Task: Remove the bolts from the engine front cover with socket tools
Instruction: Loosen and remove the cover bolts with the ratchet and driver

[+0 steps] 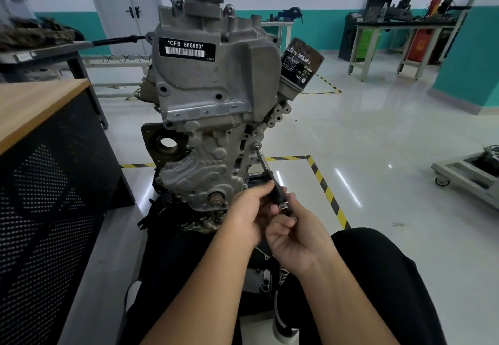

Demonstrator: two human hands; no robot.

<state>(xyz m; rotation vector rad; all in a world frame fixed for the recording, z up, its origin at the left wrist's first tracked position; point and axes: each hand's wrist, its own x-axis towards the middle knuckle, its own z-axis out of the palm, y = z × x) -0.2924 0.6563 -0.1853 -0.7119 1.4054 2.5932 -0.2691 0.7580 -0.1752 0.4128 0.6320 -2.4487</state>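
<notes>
Both hands on the driver, its tip up at a bolt on the cover's right edge.

The engine front cover (205,139) stands upright just ahead of the person, and the bolt (256,147) sits up and slightly left of the 2 hands. The socket driver (271,182) runs on a slant from that bolt down toward the lap, its long axis nearly in line with the bolt. The left hand (249,216) grips the black handle higher up, nearer the bolt; the right hand (293,239) pinches the handle's rear end, the 2 hands touching.
</notes>
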